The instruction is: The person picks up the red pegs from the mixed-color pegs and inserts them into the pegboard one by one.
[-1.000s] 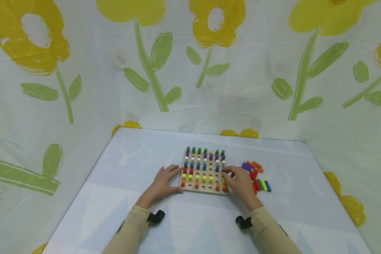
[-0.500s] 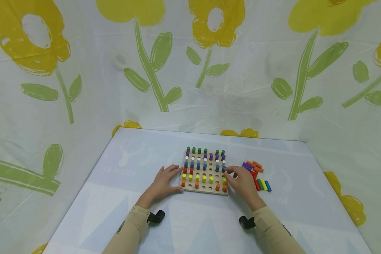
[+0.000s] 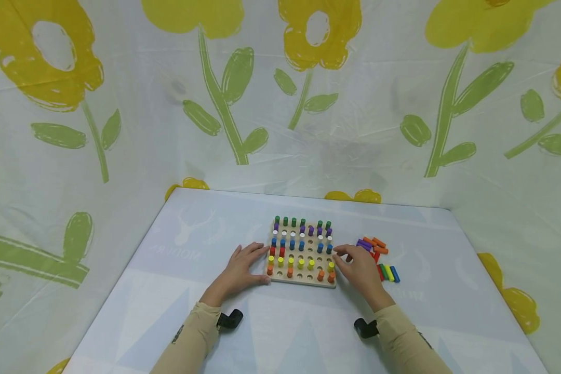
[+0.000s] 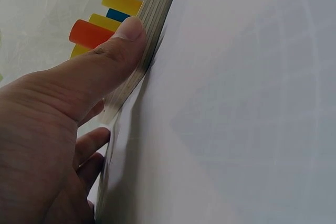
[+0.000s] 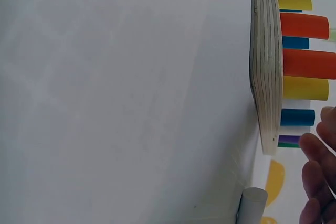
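Head view: the pegboard [image 3: 304, 281] lies flat on the table [image 3: 280, 322] between both hands. The left hand [image 3: 237, 275], thumb and fingers spread wide, touches its left edge, likely steadying it. The right hand [image 3: 361, 270] hovers by its right edge, fingers bent and narrowly spaced; whether they hold anything cannot be told. Loose pegs [image 3: 381, 250] lie beyond it, presumably for easy reach.

Left wrist view: the thumb [image 4: 113, 53] rests along the board's front edge, apparently bracing it.

Right wrist view: fingertips [image 5: 312, 148] sit near a blue peg [image 5: 297, 117], apart from it.
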Motion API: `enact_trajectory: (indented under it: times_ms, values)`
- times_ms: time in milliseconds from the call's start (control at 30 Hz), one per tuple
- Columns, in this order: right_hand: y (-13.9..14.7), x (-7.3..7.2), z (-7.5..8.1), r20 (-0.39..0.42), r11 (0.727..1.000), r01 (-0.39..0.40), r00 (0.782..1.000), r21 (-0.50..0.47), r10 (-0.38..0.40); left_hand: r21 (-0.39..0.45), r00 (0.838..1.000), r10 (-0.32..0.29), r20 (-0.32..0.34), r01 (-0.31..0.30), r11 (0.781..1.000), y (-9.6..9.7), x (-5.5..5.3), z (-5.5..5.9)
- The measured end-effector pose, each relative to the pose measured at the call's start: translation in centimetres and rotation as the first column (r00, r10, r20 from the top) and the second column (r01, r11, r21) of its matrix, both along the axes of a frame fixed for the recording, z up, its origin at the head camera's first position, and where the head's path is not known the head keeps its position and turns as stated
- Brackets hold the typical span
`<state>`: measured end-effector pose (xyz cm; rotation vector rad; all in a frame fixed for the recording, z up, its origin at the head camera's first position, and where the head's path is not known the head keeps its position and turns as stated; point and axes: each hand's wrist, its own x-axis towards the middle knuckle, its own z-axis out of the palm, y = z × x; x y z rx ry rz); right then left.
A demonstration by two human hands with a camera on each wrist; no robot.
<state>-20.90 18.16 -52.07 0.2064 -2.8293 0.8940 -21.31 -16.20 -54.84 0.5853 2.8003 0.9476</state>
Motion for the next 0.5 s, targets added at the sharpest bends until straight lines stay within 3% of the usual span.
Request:
enact_trajectory:
  times_ms: [500]
  values:
    - [0.69, 0.11, 0.14, 0.022, 0.999, 0.019, 1.0, 0.026, -0.02, 0.009, 1.0, -0.009, -0.008, 0.009, 1.0, -0.06, -0.09, -0.18]
